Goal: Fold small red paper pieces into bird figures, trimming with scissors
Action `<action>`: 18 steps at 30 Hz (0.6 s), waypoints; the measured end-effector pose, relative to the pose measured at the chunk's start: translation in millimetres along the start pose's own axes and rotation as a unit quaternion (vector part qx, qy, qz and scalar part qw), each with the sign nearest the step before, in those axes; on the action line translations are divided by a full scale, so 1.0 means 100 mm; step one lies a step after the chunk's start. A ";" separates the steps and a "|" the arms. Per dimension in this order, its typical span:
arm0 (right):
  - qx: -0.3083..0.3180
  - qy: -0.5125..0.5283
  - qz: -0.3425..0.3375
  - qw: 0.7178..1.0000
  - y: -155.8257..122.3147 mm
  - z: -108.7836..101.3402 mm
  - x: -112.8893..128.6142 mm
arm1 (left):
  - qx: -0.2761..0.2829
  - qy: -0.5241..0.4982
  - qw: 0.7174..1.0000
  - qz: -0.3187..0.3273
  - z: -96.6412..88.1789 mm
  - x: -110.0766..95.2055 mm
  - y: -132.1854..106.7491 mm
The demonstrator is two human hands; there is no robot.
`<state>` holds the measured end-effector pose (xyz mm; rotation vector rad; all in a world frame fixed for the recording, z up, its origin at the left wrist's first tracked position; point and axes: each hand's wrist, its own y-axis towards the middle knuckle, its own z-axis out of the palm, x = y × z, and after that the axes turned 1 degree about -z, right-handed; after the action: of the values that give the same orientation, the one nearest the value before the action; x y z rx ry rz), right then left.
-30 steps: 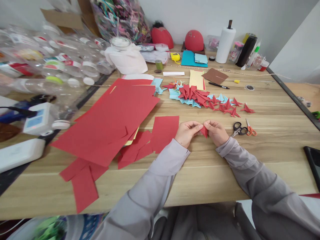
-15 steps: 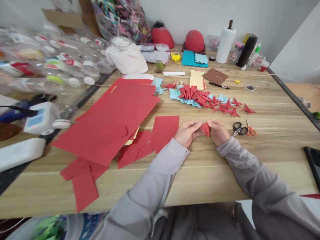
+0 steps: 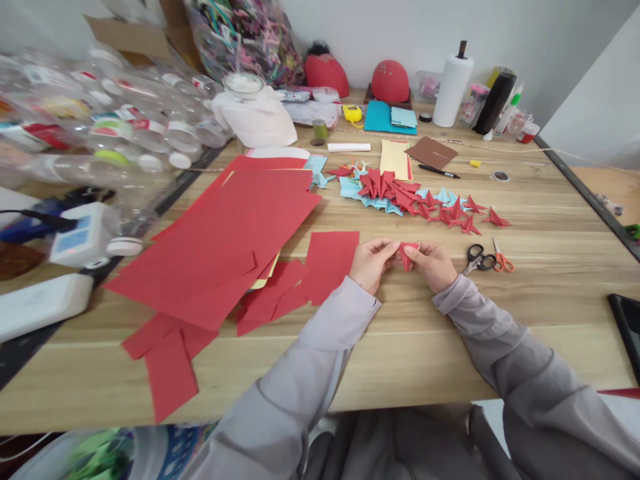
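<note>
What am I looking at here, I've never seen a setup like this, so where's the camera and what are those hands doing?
There's no machine here: these are a person's bare hands, seen by a camera worn on that person's head, looking forward and down. The left hand and right hand pinch a small folded red paper between them. On the wooden table, large red sheets lie to the left. Beyond the hands are red and blue folded shapes, and to the right, black-handled scissors and orange-handled scissors.

Pale grey back wall (image 3: pixel 380 27), white right-hand wall (image 3: pixel 605 100), wood-grain table (image 3: pixel 425 360), dark side edges (image 3: pixel 575 177), soft light
</note>
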<state>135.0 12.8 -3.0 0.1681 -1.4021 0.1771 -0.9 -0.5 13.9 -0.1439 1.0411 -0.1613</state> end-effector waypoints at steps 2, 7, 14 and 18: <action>0.006 -0.016 -0.005 1.000 -0.01 0.00 0.01 | 0.000 -0.003 1.000 -0.005 0.01 -0.01 0.00; 0.007 -0.020 -0.004 1.000 -0.02 0.01 0.02 | 0.006 0.007 1.000 -0.005 0.00 -0.02 0.00; -0.005 0.000 0.002 1.000 0.00 0.00 0.01 | -0.012 0.017 1.000 -0.007 0.00 0.01 0.00; 0.003 0.015 0.003 1.000 0.00 0.00 0.01 | -0.014 0.022 1.000 -0.008 0.00 0.02 0.01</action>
<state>135.2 12.6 -2.2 0.1647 -1.3718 0.1886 0.0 -0.1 11.8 -0.1744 1.0855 -0.1653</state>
